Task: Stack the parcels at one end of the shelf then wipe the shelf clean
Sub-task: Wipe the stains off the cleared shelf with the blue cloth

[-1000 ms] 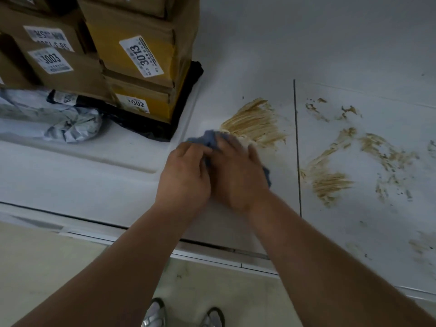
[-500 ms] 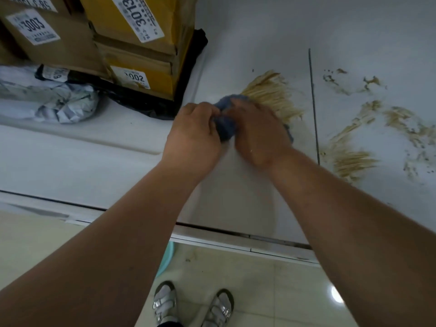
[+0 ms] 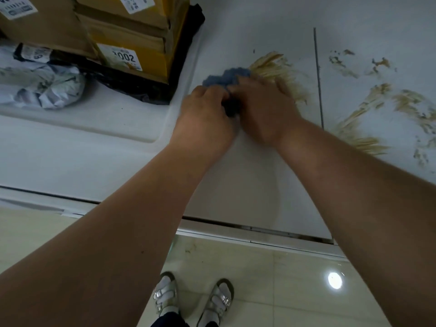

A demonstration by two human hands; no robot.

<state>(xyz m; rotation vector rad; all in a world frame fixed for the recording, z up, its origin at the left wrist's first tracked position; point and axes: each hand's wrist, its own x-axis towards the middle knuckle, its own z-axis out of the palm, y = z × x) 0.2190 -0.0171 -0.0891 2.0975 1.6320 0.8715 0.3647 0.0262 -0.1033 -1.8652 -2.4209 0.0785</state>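
- Left hand (image 3: 203, 119): fingers curled round the near-left part of a blue cloth (image 3: 226, 77); knuckles up, forearm running in from the lower left.
- Right hand (image 3: 264, 112): also on the cloth, fingers bent over its right side and gripping it; slightly motion-blurred, so finger detail is soft. The two hands touch, or nearly touch, at the middle of the cloth.
- Cloth: bunched into a lump on the white shelf (image 3: 82, 161), mostly covered by the hands. The exposed part sticks out on the far side of the fingers. No clear long axis can be read; the visible bulge spreads roughly left-right along the shelf.
- Cloth position: at the left edge of a tan smear (image 3: 278, 67), touching it. The smear's streaks fan from near right to far left, diagonal to the shelf's front edge.
- More tan streaks and spots (image 3: 377, 100) lie to the right, beyond a thin dark seam (image 3: 318, 79) that runs front to back across the shelf.
- Parcels: stacked at the left end. Yellow-brown cartons (image 3: 132, 36) with white labels, the lowest one legible as "1002", sit on a black bag (image 3: 181, 74). A crumpled grey mailer bag (image 3: 44, 88) lies beside them on the left, long axis left-right.
- Parcels stand near the cloth but apart from it.
- Below the shelf edge: glossy tiled floor (image 3: 271, 291), two feet in silver sandals (image 3: 193, 298).
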